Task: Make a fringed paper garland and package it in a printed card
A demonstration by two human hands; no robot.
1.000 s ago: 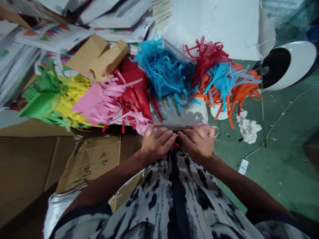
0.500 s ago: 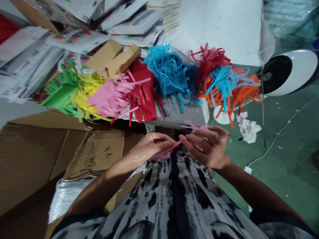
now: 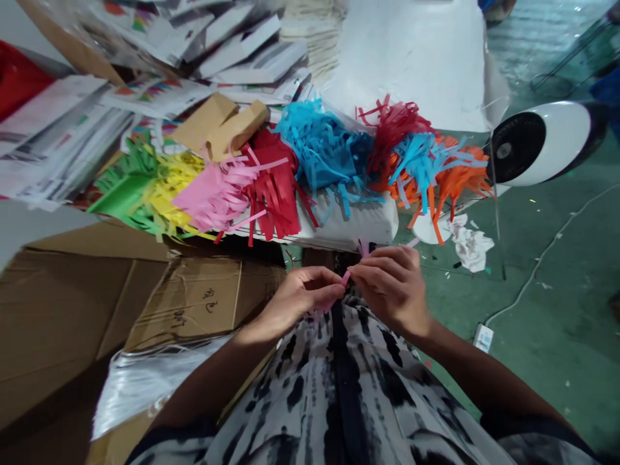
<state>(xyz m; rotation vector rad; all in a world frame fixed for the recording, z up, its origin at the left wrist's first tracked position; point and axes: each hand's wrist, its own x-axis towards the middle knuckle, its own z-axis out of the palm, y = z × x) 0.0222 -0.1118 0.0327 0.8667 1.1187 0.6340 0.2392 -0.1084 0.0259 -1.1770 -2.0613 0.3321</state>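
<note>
Left hand [image 3: 303, 297] pinching a pink paper strip [image 3: 345, 278], right hand [image 3: 392, 284] gripping its other end, just off the tabletop's [image 3: 371, 224] near edge, bright paper tassels [image 3: 274, 197] there.

Tassel bundles [image 3: 325, 155] in row along bench [image 3: 363, 225] front; papers [image 3: 53, 126] behind, left; carton [image 3: 58, 303] below, left; power strip [image 3: 483, 337] on floor [image 3: 557, 290], right.

Your feed's dim with a cool green cast. Brightest patch is the white sheet [image 3: 411, 61], nearly washed flat. Silvery plastic [image 3: 140, 378] throws glints; you get soft glare off the fan's white shell [image 3: 569, 139]. Cardboard box [image 3: 53, 303] drops into deep shadow low down. Your left hand [image 3: 303, 294] reads brighter than your right hand [image 3: 392, 284]. Pink strip [image 3: 345, 278] is soft, papers [image 3: 43, 139] smeary, wide lens stretches your edges.
</note>
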